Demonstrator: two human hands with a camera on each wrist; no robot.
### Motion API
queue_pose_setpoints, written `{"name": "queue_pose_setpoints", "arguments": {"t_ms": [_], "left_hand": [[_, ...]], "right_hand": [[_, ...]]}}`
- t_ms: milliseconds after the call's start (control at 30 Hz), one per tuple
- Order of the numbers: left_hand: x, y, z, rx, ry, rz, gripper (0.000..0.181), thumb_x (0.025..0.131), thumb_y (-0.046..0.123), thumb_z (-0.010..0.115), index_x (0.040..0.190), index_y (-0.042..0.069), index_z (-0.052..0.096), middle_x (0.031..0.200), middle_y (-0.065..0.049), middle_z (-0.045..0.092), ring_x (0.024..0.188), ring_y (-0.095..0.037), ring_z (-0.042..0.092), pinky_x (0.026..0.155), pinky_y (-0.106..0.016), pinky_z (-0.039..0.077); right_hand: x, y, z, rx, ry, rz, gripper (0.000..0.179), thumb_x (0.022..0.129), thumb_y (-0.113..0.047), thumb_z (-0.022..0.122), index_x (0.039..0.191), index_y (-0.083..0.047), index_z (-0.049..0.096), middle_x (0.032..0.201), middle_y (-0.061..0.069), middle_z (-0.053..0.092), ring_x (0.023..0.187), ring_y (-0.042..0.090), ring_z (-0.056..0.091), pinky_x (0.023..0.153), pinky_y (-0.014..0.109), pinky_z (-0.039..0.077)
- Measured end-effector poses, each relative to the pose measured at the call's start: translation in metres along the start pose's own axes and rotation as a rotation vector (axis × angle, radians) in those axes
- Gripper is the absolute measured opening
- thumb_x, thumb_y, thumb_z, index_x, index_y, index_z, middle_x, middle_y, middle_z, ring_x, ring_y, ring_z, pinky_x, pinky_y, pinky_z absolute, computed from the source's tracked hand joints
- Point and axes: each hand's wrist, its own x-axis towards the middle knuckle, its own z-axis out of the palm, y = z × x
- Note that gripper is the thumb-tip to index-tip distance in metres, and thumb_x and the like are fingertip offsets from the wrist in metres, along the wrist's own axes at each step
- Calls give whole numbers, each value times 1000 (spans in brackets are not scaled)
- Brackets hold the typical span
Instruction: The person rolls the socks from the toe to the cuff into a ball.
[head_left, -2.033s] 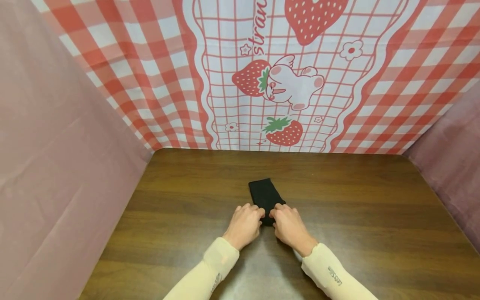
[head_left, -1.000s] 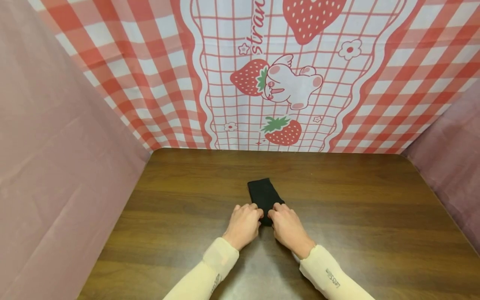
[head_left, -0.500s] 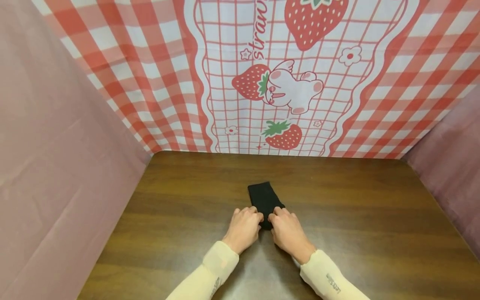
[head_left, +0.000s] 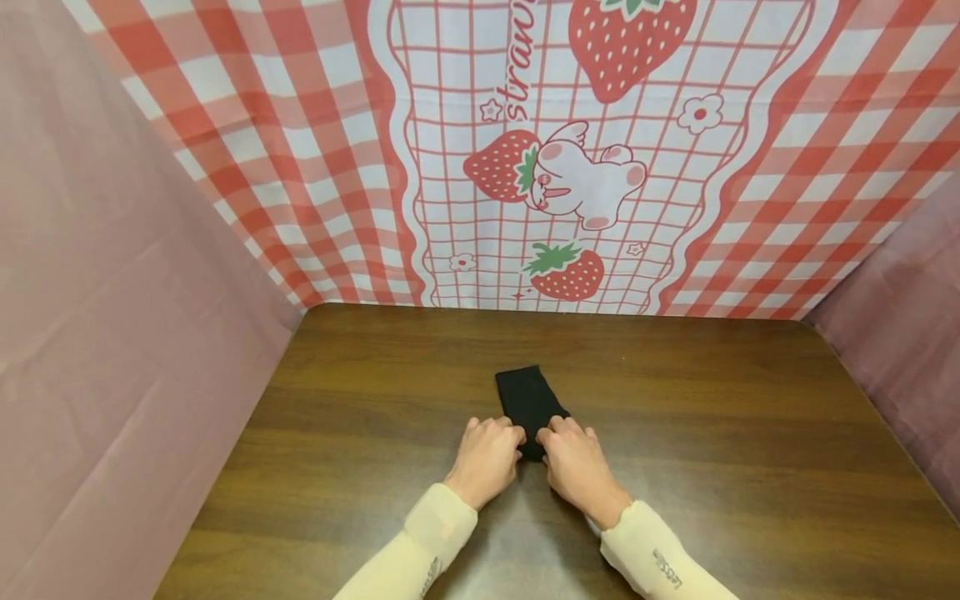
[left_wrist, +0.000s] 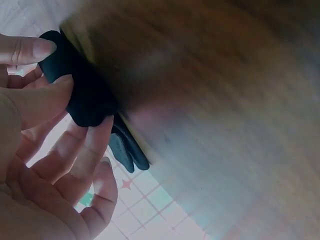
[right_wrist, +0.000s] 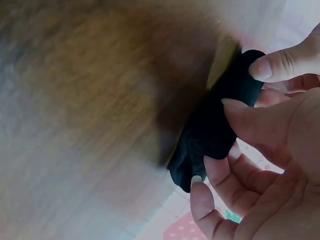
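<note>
What looks like a pair of black socks lies on the wooden table, one flat end pointing away from me. Their near end is rolled into a thick bundle. From the left, my left hand pinches this roll, thumb on the near side and fingers beneath and behind. My right hand grips the roll's other side in the same manner. In the left wrist view, layered rounded parts of the socks show beyond the roll. The right wrist view has the rolled socks between thumb and fingers. Both hands partly cover the roll.
The brown wooden table spreads around the hands. At its back edge hangs a red-and-white checked strawberry cloth. Pink fabric walls stand at the left and right. Pale sleeves cover both forearms.
The head view has tilted slightly, so everything sits a little lower. Both hands keep their hold on the rolled end; the socks show hardly any movement.
</note>
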Motion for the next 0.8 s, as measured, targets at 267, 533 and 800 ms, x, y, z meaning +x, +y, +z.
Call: {"name": "queue_pose_setpoints", "arguments": {"t_ms": [267, 533, 800], "left_hand": [[-1, 1, 1, 0, 16, 6, 10, 82, 18, 81, 82, 17, 71, 76, 3, 60, 68, -15, 60, 59, -28, 31], [-1, 3, 1, -1, 7, -2, 13, 82, 18, 82, 92, 18, 73, 90, 2, 60, 84, -17, 57, 66, -32, 34], [0, 5, 1, 22, 25, 0, 10, 83, 17, 80, 89, 18, 72, 85, 2, 60, 79, -16, 57, 65, -32, 29]], "right_hand": [[0, 0, 2, 16, -2, 19, 18, 74, 4, 76, 84, -7, 66, 81, 5, 55, 80, 27, 56, 59, 38, 38], [1, -1, 0, 14, -26, 32, 16, 74, 4, 76, 85, -6, 67, 81, 5, 54, 80, 26, 54, 59, 39, 38], [-2, 0, -1, 53, 33, 11, 20, 75, -4, 82, 93, -6, 73, 87, 5, 58, 83, 26, 56, 63, 39, 39]]}}
